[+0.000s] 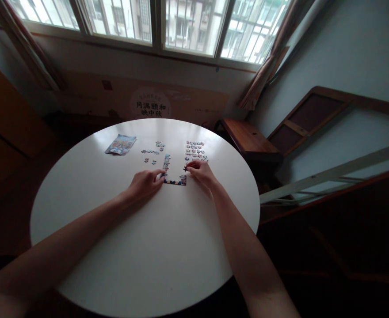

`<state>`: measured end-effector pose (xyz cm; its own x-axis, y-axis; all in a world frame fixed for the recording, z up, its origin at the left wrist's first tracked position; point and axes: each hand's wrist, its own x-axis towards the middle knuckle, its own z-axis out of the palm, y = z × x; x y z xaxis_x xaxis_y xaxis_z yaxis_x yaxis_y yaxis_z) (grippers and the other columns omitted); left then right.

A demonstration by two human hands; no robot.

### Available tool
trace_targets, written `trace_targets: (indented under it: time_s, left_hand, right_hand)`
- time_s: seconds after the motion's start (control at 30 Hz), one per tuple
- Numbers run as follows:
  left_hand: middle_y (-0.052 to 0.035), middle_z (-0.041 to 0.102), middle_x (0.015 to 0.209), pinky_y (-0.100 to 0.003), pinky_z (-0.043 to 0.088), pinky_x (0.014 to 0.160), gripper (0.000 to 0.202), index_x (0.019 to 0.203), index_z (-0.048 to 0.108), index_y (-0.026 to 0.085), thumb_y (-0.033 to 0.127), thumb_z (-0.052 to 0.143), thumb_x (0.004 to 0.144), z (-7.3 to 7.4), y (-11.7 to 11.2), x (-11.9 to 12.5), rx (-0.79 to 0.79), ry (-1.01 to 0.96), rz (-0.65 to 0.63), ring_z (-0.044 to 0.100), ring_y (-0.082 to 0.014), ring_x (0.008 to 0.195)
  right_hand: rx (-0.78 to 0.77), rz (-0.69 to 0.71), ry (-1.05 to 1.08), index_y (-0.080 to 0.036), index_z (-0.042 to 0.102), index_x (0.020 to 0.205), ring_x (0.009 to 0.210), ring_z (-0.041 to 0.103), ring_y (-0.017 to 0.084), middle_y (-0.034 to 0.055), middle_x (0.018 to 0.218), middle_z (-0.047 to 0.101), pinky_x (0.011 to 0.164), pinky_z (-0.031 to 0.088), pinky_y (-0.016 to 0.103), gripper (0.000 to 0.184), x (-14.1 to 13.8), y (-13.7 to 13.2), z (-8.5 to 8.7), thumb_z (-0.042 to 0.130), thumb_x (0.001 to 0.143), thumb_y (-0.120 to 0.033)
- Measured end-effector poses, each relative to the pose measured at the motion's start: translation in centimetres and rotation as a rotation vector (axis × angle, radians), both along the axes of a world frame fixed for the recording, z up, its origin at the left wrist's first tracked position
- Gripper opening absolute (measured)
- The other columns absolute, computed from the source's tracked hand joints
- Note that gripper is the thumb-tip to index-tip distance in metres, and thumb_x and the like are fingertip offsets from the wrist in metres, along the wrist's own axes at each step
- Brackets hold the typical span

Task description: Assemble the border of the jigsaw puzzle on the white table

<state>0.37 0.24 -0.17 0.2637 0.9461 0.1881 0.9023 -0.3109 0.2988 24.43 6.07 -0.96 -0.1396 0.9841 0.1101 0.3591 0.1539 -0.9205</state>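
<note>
White counter [115,229]: puzzle strip [165,164] runs 12-to-6 o'clock; left grip [144,183] touches its base, closure unclear; right grip [199,172] pinches loose piece [185,168].

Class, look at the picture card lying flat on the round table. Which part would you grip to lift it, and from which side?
Pinch the picture card at its near right corner, coming in from the left hand. It lies flat on the table, so likely only an edge offers a hold, and that corner is nearest that hand.
</note>
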Motion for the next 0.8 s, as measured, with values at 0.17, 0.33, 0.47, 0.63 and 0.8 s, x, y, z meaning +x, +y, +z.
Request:
trace_targets:
  time_s: [0.17, 0.33, 0.47, 0.63, 0.8]
  left_hand:
    - [-0.0003, 0.064, 0.064, -0.022, 0.032, 0.054, 0.038, 0.118, 0.067, 0.026, 0.039, 0.049, 0.088, 0.19, -0.1, 0.03, 0.01, -0.005, 0.002, 0.054, -0.0133, 0.053]
    - [-0.0002, 0.064, 0.066, -0.023, 0.034, 0.055, 0.038, 0.119, 0.067, 0.026, 0.04, 0.048, 0.088, 0.44, -0.24, 0.11, -0.006, -0.013, 0.006, 0.055, -0.0139, 0.054]
    - [0.0, 0.064, 0.066, -0.023, 0.035, 0.056, 0.038, 0.118, 0.067, 0.027, 0.04, 0.049, 0.088, 0.18, -0.13, 0.05, 0.002, -0.014, 0.006, 0.055, -0.0138, 0.055]
    - [0.0003, 0.063, 0.064, -0.022, 0.033, 0.054, 0.037, 0.117, 0.068, 0.026, 0.04, 0.05, 0.087, -0.03, -0.01, -0.05, 0.021, -0.026, -0.003, 0.053, -0.0125, 0.053]
    - [-0.0003, 0.064, 0.065, -0.022, 0.033, 0.054, 0.039, 0.118, 0.067, 0.026, 0.041, 0.049, 0.088, 0.05, 0.01, -0.05, 0.009, -0.017, -0.005, 0.053, -0.0131, 0.053]
  right_hand:
    - [0.053, 0.106, -0.03, -0.013, 0.07, 0.076, 0.067, 0.061, 0.013, 0.0047, 0.074, 0.07, 0.066, 0.048, 0.026, 0.009, 0.03, -0.13, 0.16, 0.065, 0.069, -0.016]
    - [0.07, 0.161, -0.065, -0.013, 0.07, 0.076, 0.067, 0.061, 0.013, 0.0042, 0.073, 0.069, 0.065, 0.047, 0.025, 0.01, 0.12, -0.31, 0.33, 0.063, 0.069, -0.014]
    - [0.062, 0.177, -0.079, -0.014, 0.071, 0.076, 0.067, 0.061, 0.012, 0.0036, 0.072, 0.069, 0.063, 0.047, 0.024, 0.01, 0.15, -0.38, 0.34, 0.063, 0.069, -0.013]
    - [0.061, 0.184, -0.095, -0.014, 0.071, 0.077, 0.068, 0.062, 0.012, 0.0041, 0.074, 0.07, 0.064, 0.047, 0.024, 0.011, 0.08, -0.58, 0.52, 0.063, 0.07, -0.014]
    - [0.073, 0.182, -0.133, -0.013, 0.072, 0.077, 0.069, 0.062, 0.013, 0.0051, 0.075, 0.07, 0.065, 0.047, 0.025, 0.012, -0.05, -0.67, 0.59, 0.062, 0.07, -0.012]
